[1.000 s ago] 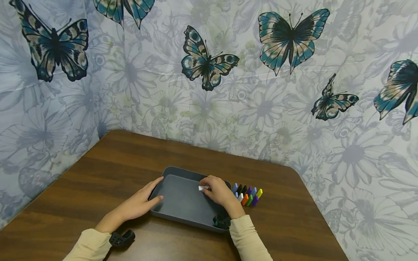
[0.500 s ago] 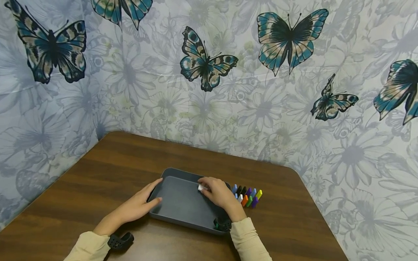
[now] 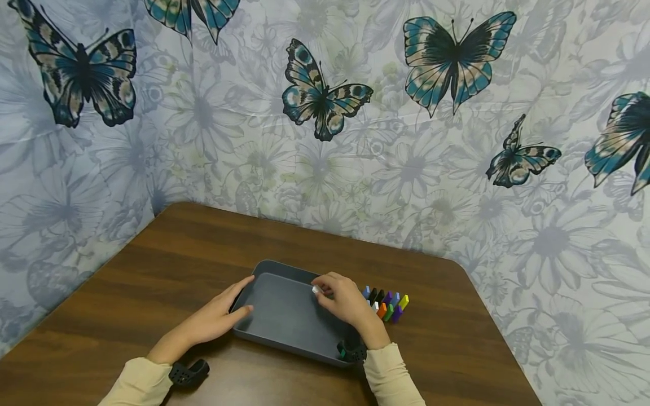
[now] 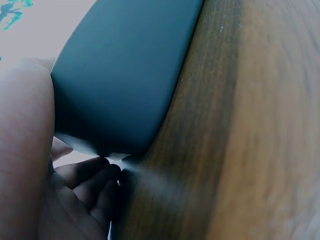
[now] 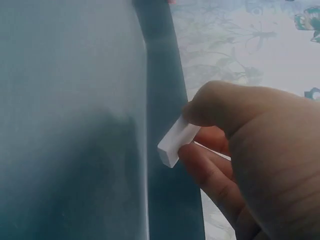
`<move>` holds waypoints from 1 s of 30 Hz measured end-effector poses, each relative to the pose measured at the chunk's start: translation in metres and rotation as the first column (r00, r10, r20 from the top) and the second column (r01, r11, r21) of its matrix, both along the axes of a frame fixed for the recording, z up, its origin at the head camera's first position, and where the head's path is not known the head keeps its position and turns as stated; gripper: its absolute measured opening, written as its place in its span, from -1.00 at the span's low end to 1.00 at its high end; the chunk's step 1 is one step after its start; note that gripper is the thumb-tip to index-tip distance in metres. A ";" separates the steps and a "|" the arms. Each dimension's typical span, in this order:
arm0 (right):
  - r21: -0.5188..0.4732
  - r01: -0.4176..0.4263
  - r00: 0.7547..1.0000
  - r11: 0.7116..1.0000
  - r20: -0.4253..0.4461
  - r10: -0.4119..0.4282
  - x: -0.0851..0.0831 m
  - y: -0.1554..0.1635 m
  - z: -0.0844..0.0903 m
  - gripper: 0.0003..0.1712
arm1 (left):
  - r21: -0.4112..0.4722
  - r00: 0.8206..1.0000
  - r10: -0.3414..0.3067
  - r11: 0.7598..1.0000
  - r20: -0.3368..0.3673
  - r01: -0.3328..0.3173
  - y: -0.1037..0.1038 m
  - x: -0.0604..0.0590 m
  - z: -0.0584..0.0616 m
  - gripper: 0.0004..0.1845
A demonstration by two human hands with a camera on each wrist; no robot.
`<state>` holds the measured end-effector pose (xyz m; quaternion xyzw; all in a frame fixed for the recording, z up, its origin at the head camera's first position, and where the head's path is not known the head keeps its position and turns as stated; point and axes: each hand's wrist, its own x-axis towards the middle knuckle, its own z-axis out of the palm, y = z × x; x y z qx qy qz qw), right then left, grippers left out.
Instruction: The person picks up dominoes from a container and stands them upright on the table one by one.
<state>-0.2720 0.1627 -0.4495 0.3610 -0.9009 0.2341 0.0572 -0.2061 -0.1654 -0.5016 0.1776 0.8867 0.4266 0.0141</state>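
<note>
A dark grey tray (image 3: pixel 284 321) lies on the brown table. My right hand (image 3: pixel 341 299) hovers over the tray's right side and pinches a small white block (image 3: pixel 316 290) between thumb and fingers; the right wrist view shows the white block (image 5: pixel 176 142) held just above the tray's inner wall (image 5: pixel 165 90). My left hand (image 3: pixel 223 313) rests against the tray's left rim, fingers along its edge and thumb over the rim; in the left wrist view the fingers (image 4: pixel 87 175) lie by the tray's outer wall (image 4: pixel 120 75).
A cluster of small coloured blocks (image 3: pixel 387 303) stands upright on the table just right of the tray. The table's back and left sides meet a butterfly-patterned curtain (image 3: pixel 325 113). Bare brown tabletop (image 3: pixel 193 248) surrounds the tray.
My right hand has shifted slightly right and lifted a little with the white block still pinched. The left hand has stayed on the tray's rim.
</note>
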 end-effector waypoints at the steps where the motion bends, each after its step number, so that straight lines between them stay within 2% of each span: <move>1: -0.004 0.003 1.000 1.000 0.003 -0.003 0.000 0.000 0.001 -0.74 | 0.000 1.000 0.002 1.000 0.001 -0.002 0.000 0.000 0.000 -0.21; 11: -0.083 0.049 0.997 0.995 0.064 -0.044 0.010 0.008 0.009 -0.71 | -0.017 1.000 -0.014 1.000 -0.027 0.013 -0.002 0.001 -0.001 -0.20; 17: -0.151 0.030 0.999 0.988 0.037 -0.024 0.018 0.020 0.016 -0.70 | -0.016 0.999 -0.015 1.000 -0.029 0.015 -0.001 0.000 -0.001 -0.20; 20: -0.155 0.025 0.999 0.988 0.028 -0.021 0.022 0.029 0.022 -0.70 | -0.012 1.000 -0.016 1.000 -0.025 0.016 0.000 0.000 0.000 -0.19; 25: -0.156 0.032 0.999 0.987 0.014 -0.030 0.029 0.045 0.036 -0.73 | -0.013 1.000 -0.014 1.000 -0.026 0.014 0.000 0.001 0.000 -0.19; 30: -0.206 0.025 1.000 0.978 0.000 -0.025 0.031 0.060 0.050 -0.71 | -0.010 1.000 -0.010 1.000 -0.028 0.010 0.000 0.002 0.000 -0.18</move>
